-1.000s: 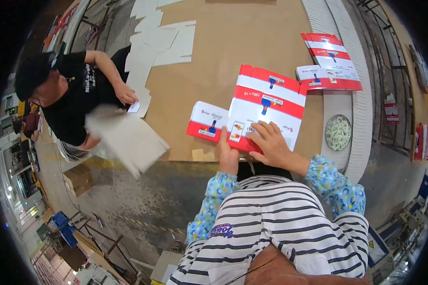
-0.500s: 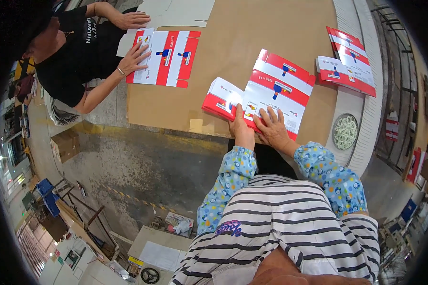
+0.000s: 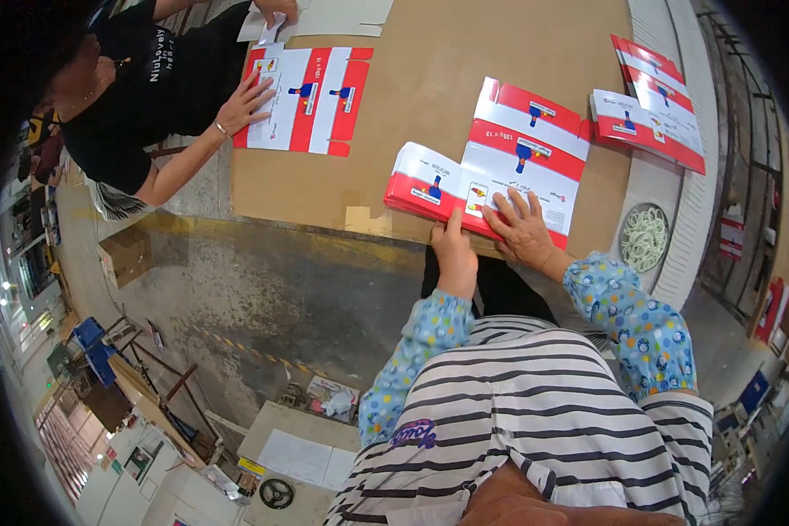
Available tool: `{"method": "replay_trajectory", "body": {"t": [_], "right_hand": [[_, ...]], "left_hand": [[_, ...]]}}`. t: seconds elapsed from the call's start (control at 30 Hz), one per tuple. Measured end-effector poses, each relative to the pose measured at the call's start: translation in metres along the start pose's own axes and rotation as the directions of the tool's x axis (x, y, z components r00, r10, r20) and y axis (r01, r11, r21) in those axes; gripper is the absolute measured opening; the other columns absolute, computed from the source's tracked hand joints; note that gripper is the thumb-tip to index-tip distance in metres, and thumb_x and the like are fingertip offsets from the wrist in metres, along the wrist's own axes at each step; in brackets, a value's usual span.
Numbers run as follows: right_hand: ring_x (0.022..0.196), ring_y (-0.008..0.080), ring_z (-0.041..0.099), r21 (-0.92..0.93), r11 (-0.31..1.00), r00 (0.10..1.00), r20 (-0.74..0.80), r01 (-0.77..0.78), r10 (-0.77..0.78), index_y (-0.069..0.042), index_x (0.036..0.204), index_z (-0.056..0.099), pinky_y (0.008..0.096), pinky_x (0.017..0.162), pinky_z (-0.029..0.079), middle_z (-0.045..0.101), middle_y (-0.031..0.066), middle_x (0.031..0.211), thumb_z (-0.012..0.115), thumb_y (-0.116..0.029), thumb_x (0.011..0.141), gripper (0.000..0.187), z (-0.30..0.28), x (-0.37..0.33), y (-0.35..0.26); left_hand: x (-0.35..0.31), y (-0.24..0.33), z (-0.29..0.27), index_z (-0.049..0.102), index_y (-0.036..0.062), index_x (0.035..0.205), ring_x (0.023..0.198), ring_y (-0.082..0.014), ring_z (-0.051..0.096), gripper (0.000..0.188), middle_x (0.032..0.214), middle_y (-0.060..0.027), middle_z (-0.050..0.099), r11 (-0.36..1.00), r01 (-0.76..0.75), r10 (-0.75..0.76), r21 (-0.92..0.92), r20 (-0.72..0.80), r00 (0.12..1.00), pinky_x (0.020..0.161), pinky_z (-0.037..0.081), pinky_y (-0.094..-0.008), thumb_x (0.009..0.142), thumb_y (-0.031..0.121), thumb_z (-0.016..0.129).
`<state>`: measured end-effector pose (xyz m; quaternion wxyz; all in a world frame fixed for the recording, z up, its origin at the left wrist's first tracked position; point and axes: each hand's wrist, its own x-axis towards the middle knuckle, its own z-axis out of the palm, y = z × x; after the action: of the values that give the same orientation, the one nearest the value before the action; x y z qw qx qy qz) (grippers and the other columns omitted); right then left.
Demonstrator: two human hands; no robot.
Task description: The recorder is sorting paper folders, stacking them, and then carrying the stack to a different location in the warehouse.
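Note:
Flat printed cartons in red and white lie at the table's near edge in front of me. The large carton panel (image 3: 522,158) is spread out. To its left, a stack of folded carton panels (image 3: 421,180) adjoins it. My right hand (image 3: 529,232) rests palm down on the panel's near part, fingers spread. Against the near edge, where stack and panel meet, is my left hand (image 3: 455,256). One of its digits points forward onto the edge, another fingertip stands apart, and the remaining fingers are partly hidden.
Across the table (image 3: 430,79), a co-worker's hand (image 3: 244,107) presses on another flat carton (image 3: 311,101). More folded cartons (image 3: 657,105) lie at the right. A round dish of pale rubber bands (image 3: 644,238) sits near the right edge. Tape (image 3: 368,219) marks the near edge.
My left hand has drawn back toward me, off the carton's top to its near edge. My right hand has shifted slightly right. The co-worker's other hand has lifted a pale flap.

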<state>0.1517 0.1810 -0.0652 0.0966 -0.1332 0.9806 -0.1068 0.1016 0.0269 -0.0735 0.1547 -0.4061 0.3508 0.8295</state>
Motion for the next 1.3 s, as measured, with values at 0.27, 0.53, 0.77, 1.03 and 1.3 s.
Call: {"method": "replay_trajectory", "body": {"t": [0.27, 0.53, 0.77, 1.03, 1.3], "right_hand": [[0.133, 0.0366, 0.030, -0.008, 0.999, 0.999, 0.010, -0.037, 0.037, -0.021, 0.136, 0.044, 0.0618, 0.106, 0.023, 0.038, 0.0127, 0.141, 0.073, -0.034, 0.073, 0.070, -0.002, -0.006, 0.008], [0.136, 0.0354, 0.027, 0.060, 0.995, 0.997, 0.022, -0.073, 0.072, -0.023, 0.136, 0.043, 0.0609, 0.108, 0.021, 0.037, 0.0111, 0.142, 0.074, -0.035, 0.073, 0.072, -0.008, -0.002, 0.004], [0.136, 0.0379, 0.025, 0.055, 0.997, 0.998, -0.001, -0.056, 0.056, -0.023, 0.138, 0.040, 0.0615, 0.110, 0.018, 0.035, 0.0125, 0.142, 0.074, -0.038, 0.071, 0.077, -0.011, -0.016, -0.007], [0.135, 0.0396, 0.027, 0.255, 0.958, 0.965, 0.255, -0.134, 0.067, -0.014, 0.135, 0.044, 0.0602, 0.110, 0.017, 0.039, 0.0165, 0.138, 0.074, -0.040, 0.071, 0.076, -0.074, 0.012, -0.016], [0.137, 0.0358, 0.024, 0.050, 0.999, 0.999, 0.041, 0.003, -0.005, -0.015, 0.130, 0.046, 0.0602, 0.111, 0.013, 0.037, 0.0145, 0.139, 0.071, -0.047, 0.074, 0.069, -0.007, 0.011, -0.013]], "left_hand": [[0.004, 0.064, 0.080, 0.044, -0.0011, 0.134, 0.131, -0.0347, 0.036, 0.066, 0.136, -0.0208, 0.045, -0.661, -0.678, 0.055, 0.320, 0.923, 0.382, 0.109, 0.021, -0.0568, 0.086, 0.040, 0.061], [0.072, 0.042, 0.046, 0.046, -0.0009, 0.134, 0.136, -0.0297, 0.033, 0.074, 0.144, -0.0193, 0.038, -0.719, -0.668, -0.153, 0.192, 0.894, 0.421, 0.110, 0.019, -0.0580, 0.085, 0.053, 0.056], [0.056, 0.045, 0.043, 0.046, 0.0016, 0.134, 0.135, -0.0297, 0.034, 0.070, 0.144, -0.0184, 0.039, -0.738, -0.646, -0.120, 0.195, 0.904, 0.410, 0.110, 0.012, -0.0586, 0.084, 0.050, 0.057], [0.052, 0.052, 0.034, 0.041, -0.0011, 0.136, 0.138, -0.0319, 0.028, 0.075, 0.147, -0.0207, 0.033, -0.737, -0.652, -0.177, 0.178, 0.880, 0.441, 0.109, 0.013, -0.0607, 0.084, 0.051, 0.056], [0.063, 0.047, 0.033, 0.043, 0.0012, 0.136, 0.136, -0.0328, 0.031, 0.068, 0.145, -0.0206, 0.036, -0.710, -0.677, -0.132, 0.195, 0.907, 0.399, 0.109, 0.017, -0.0598, 0.086, 0.044, 0.058]]}}
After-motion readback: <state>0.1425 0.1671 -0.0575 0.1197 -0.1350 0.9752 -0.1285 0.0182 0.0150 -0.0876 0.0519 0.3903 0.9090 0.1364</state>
